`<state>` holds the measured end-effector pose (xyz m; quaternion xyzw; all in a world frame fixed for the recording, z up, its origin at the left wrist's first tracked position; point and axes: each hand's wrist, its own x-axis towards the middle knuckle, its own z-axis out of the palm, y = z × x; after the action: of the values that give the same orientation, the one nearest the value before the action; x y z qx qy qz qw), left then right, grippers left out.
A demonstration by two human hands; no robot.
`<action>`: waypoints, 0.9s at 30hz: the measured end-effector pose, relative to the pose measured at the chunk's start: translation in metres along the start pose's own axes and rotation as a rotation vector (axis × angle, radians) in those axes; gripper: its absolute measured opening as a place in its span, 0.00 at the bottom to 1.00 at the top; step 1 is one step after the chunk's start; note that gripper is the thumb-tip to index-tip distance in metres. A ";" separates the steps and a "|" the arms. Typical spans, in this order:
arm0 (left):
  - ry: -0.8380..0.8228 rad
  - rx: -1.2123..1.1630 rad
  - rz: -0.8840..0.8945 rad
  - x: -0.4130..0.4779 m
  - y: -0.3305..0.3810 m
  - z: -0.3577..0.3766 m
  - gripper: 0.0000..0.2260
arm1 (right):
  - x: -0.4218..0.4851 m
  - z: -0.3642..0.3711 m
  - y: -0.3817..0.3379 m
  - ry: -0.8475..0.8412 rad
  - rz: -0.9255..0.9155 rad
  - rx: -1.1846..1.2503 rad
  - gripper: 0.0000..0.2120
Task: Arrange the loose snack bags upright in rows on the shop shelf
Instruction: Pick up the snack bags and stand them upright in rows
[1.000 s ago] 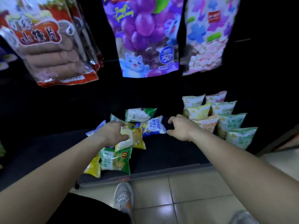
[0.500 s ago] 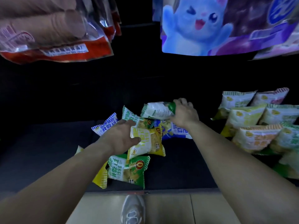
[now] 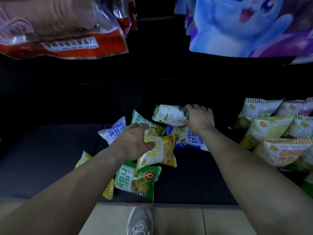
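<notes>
A heap of loose snack bags lies on the dark bottom shelf (image 3: 50, 167). My right hand (image 3: 199, 119) grips the green end of a white-backed bag (image 3: 167, 115) at the back of the heap. My left hand (image 3: 135, 143) rests on the heap with fingers spread, its thumb against a yellow bag (image 3: 160, 151). A blue-and-white bag (image 3: 194, 138) lies under my right wrist, another blue one (image 3: 113, 131) sticks out at the left, and a green bag (image 3: 138, 180) lies nearest the shelf edge. Upright rows of bags (image 3: 271, 133) stand on the right.
Large hanging packs fill the top: a red-and-clear one (image 3: 59, 31) at left, a blue cartoon one (image 3: 245, 26) at right. The shelf's front edge (image 3: 186, 203) meets a tiled floor (image 3: 220, 221), where a grey shoe (image 3: 140, 221) shows. Dark shelf surface stretches left of the heap.
The view has closed in on the shelf. My right hand moved from the blue bag to the back of the heap and took hold of the white-backed bag. My left hand stayed on the heap.
</notes>
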<state>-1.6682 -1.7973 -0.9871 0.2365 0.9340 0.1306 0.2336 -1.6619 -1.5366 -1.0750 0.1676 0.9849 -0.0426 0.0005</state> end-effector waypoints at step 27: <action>0.047 -0.048 0.484 -0.046 0.150 0.009 0.32 | -0.202 -0.145 0.114 -0.083 -0.122 0.118 0.32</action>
<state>-1.5706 -1.6910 -0.9241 0.4447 0.8520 0.2105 0.1792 -1.4322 -1.4837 -0.9371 0.1052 0.9882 -0.1073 0.0288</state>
